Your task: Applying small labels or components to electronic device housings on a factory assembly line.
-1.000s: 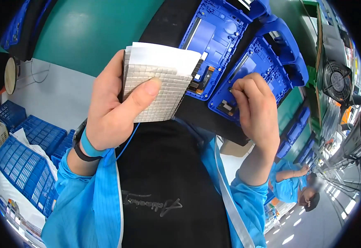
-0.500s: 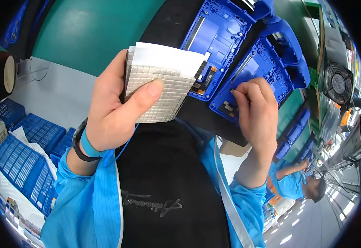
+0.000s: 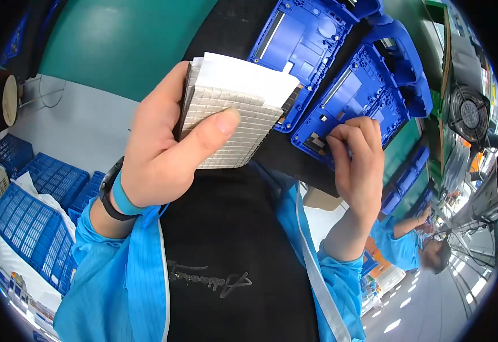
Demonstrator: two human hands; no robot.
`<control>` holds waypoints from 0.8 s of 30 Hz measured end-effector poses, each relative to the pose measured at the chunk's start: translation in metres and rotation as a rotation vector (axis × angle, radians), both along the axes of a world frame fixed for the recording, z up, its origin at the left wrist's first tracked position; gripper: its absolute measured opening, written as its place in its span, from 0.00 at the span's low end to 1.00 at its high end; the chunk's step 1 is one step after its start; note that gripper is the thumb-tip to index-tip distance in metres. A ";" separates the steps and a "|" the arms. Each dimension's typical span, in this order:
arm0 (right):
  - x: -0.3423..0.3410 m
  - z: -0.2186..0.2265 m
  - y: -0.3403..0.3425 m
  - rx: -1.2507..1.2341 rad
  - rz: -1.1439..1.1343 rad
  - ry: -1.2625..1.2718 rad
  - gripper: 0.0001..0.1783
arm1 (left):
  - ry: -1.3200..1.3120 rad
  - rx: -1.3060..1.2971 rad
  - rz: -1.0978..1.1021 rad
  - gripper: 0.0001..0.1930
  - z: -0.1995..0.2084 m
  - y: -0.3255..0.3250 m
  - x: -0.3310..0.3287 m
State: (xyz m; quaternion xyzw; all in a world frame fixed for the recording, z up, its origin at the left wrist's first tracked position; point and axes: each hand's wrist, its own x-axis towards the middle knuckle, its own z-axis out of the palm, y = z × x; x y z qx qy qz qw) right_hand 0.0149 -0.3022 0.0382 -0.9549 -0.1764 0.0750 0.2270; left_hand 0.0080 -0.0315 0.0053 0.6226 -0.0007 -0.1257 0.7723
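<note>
My left hand [image 3: 166, 137] grips a stack of sheets scored into small silver-grey rectangular pads [image 3: 235, 122], thumb on top and fingers behind. White backing paper [image 3: 243, 77] sticks out past the pads' far edge. My right hand [image 3: 360, 159] is closed, thumb and forefinger pinched together over the near end of the right-hand blue plastic housing [image 3: 340, 105]. Whether a small piece is between those fingertips I cannot make out. Beyond the sheets lies another blue housing [image 3: 297, 43], its near end partly hidden by the stack.
Both housings lie on a black surface beside a green mat [image 3: 129, 40]. Blue plastic crates [image 3: 29, 222] stand at lower left. At right are a black fan [image 3: 469, 115] and more blue parts [image 3: 405, 181]. Another person in a blue top [image 3: 397, 242] sits further right.
My left hand and the sheets have shifted slightly right, covering more of the left housing's near end. My right hand is slightly lower, its fingers still pinched.
</note>
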 end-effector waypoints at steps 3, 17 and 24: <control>0.000 0.000 -0.001 -0.010 -0.005 -0.007 0.05 | -0.015 -0.008 -0.028 0.18 -0.002 0.000 0.000; 0.002 0.004 0.001 -0.101 0.029 -0.050 0.08 | 0.027 -0.085 -0.073 0.16 -0.003 -0.008 -0.006; 0.000 0.019 0.038 0.228 0.008 -0.158 0.10 | -0.020 -0.047 -0.165 0.18 -0.012 -0.023 -0.007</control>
